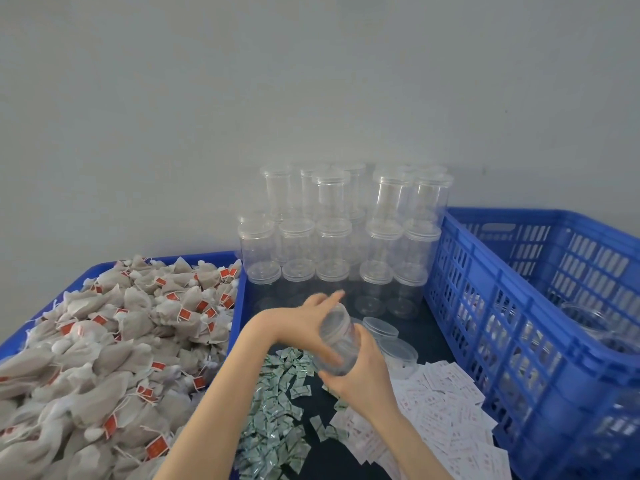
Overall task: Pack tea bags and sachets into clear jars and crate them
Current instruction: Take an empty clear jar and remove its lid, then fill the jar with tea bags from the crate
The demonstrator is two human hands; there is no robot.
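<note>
While the right hand (363,372) is gripping a clear plastic cylindrical jar (337,344), the left hand (304,323) is clasping its lidded top. Both are hovering over small green-white sachets (277,410).

The scene is evenly and softly lit, with only faint shadows cast. Motion blur is seen on the hands (332,337) and the held jar (337,344). Wide-angle bending is noticed at the right crate (519,306).
</note>
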